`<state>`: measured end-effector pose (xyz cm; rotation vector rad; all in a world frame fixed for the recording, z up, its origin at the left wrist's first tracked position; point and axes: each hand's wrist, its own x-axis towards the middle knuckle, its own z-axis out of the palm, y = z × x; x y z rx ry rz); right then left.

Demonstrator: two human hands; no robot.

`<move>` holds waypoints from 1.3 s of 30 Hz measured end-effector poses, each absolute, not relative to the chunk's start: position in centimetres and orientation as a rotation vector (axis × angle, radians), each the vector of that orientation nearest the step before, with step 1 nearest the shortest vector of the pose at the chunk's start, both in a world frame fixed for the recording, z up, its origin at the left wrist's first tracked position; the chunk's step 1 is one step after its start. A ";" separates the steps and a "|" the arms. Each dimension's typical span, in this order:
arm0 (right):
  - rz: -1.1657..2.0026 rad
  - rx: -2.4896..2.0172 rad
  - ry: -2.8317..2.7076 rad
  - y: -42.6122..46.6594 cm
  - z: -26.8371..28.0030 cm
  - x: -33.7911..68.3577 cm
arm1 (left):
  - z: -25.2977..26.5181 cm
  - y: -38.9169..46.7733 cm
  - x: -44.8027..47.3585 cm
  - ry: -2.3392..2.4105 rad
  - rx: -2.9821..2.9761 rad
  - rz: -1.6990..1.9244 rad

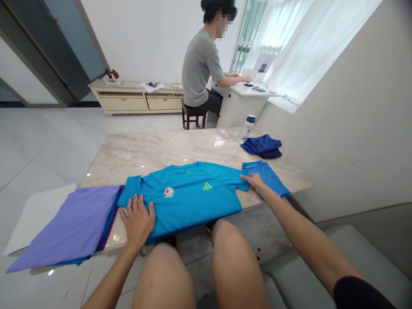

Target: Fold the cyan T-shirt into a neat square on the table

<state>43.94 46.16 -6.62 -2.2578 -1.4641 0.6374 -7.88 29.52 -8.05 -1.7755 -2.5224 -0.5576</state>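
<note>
A bright blue T-shirt (189,199) lies spread face up on the marble-look table, its collar away from me and its hem hanging over the near edge. A round badge and a green logo mark its chest. My left hand (139,219) rests with fingers spread on the shirt's left side, below the left-hand sleeve. At the other side, my right hand (256,182) pinches the edge of the right-hand sleeve. Just beyond that hand is a folded blue garment (272,178). Stacked folded clothes, a lilac one (77,219) on top, lie left of my left hand.
The table (128,148) also holds a water bottle (247,128) and a crumpled navy garment (262,146) at the back right. A white board (38,210) shows at far left. Beyond, a person (201,64) sits on a stool at a white desk (241,103).
</note>
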 end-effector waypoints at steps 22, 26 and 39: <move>0.082 -2.342 -2.050 43.9 1.5 33.3 | -8.2 29.5 -7.7 -2.494 -1.757 -0.615; 0.293 -2.126 -2.096 43.8 2.4 27.4 | -8.3 29.6 -7.7 -2.478 -1.761 -0.623; 0.393 -1.437 -2.399 43.6 -4.6 28.2 | -8.5 29.5 -7.8 -2.498 -1.761 -0.647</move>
